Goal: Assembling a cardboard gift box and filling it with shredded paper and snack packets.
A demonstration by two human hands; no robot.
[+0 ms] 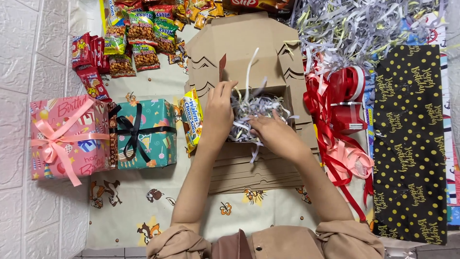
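An open brown cardboard box (239, 48) lies in the middle, its flaps spread flat. Grey and white shredded paper (258, 105) fills its inside. My left hand (218, 112) rests on the box's left edge, fingers reaching into the shreds. My right hand (270, 132) presses down on the shreds at the box's near side, fingers spread. A yellow snack packet (191, 122) stands just left of the box beside my left wrist.
A pink gift box (67, 136) and a teal gift box (146, 134), both ribboned, sit at left. Snack packets (139, 36) lie at the back left. Loose shredded paper (364, 24), a red tape dispenser (350, 98), red ribbon (330, 144) and black dotted wrapping paper (409, 144) are at right.
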